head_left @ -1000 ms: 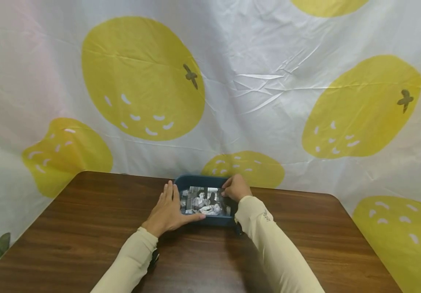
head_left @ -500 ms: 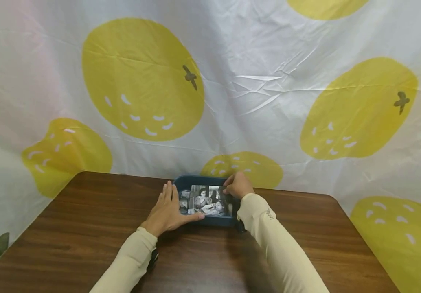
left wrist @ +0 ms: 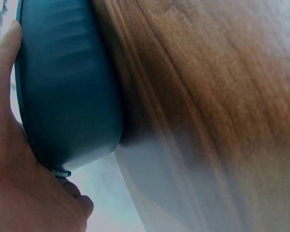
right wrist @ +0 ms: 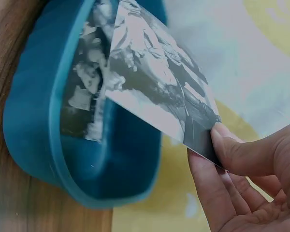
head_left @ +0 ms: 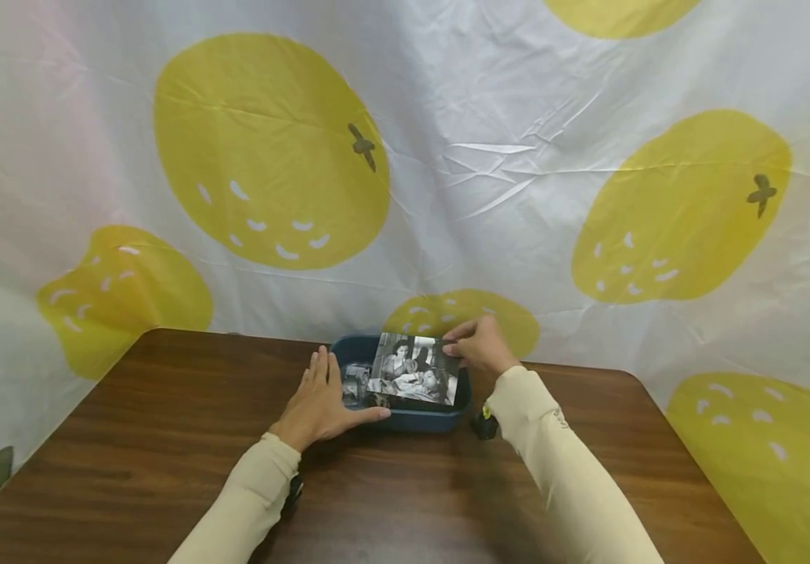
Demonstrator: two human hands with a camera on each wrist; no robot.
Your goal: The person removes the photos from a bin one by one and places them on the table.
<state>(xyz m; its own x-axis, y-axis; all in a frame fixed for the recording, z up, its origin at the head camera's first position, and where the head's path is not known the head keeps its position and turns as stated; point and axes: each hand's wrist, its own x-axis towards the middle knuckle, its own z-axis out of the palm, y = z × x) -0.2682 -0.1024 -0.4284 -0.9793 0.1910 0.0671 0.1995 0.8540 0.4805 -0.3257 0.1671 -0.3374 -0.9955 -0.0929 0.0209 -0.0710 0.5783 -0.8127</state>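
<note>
A black-and-white photo (head_left: 415, 370) is pinched at its right edge by my right hand (head_left: 484, 345), between thumb and fingers. In the right wrist view the photo (right wrist: 159, 77) slants up over the rim of a blue plastic basket (right wrist: 26, 111). More black-and-white photos (right wrist: 84, 87) lie inside the basket. My left hand (head_left: 315, 403) rests against the basket's left end, its fingers along the side and its thumb on the front rim. The left wrist view has the basket's outer wall (left wrist: 67, 82) beside the left hand (left wrist: 24, 159).
The basket stands at the back of a brown wooden table (head_left: 391, 501), close to a white curtain (head_left: 447, 219) printed with yellow fruit. Dark wrist devices (head_left: 486, 423) are partly visible under the sleeves.
My right hand has lifted the photo up and to the right, out of the basket, uncovering the basket's front right part. The left hand has stayed almost still at the basket.
</note>
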